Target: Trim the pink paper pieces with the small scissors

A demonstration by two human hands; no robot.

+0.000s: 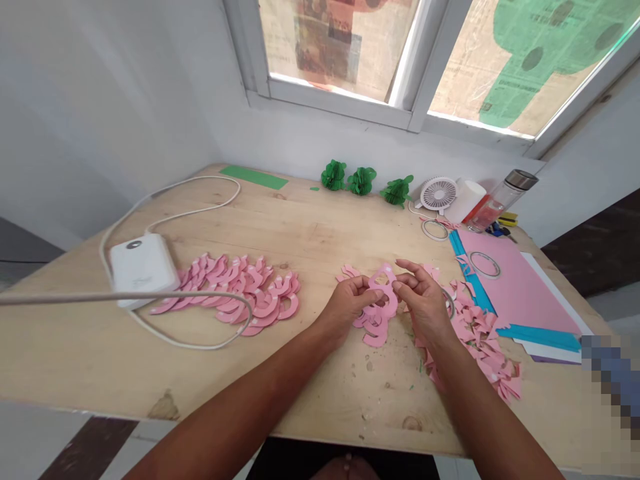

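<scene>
My left hand (347, 303) and my right hand (425, 300) meet above the middle of the wooden table (300, 227). Both pinch a curved pink paper cutout (383, 279) between fingertips, held just above a small heap of similar pink pieces (373, 327). A long spread of curved pink cutouts (240, 293) lies to the left of my hands. More pink paper scraps (483, 340) lie to the right of my right wrist.
A white power unit (141, 267) with looping cable (200, 343) sits at the left. Green paper flowers (363, 180), a small white fan (439, 193), a bottle (500, 200), tape rings (484, 265) and pink, blue and white sheets (520, 293) lie at the back and right.
</scene>
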